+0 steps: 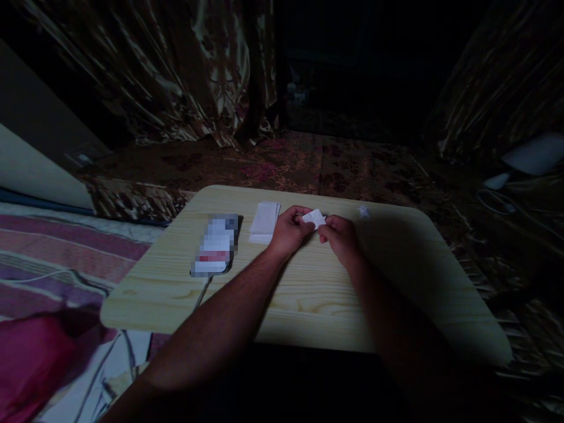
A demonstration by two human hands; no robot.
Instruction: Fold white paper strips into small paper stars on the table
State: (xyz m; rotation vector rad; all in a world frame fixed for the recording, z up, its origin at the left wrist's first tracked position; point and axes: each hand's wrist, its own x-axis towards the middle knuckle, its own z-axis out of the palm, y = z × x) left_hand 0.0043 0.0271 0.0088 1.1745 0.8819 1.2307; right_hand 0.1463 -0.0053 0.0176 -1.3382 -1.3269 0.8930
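Note:
Between my two hands is a small piece of folded white paper (314, 218), with crease lines meeting near its middle and a pointed top. My left hand (291, 228) grips its left side, thumb along the lower edge. On the right side, my right hand (338, 234) pinches the paper between thumb and curled fingers. Both hands are just above the wooden table (308, 294). A stack of white paper sheets (265, 221) lies to the left of my left hand. Beyond my right hand rests a small white star-shaped folded paper (363, 211).
A phone-like device (215, 244), blurred out, lies on the table's left part with a cable (202, 292) running from it. A striped bedspread (74, 247) and a red cloth (35, 358) are at the left. Patterned curtains (211, 76) hang behind; a white lamp-like object (533, 155) stands right.

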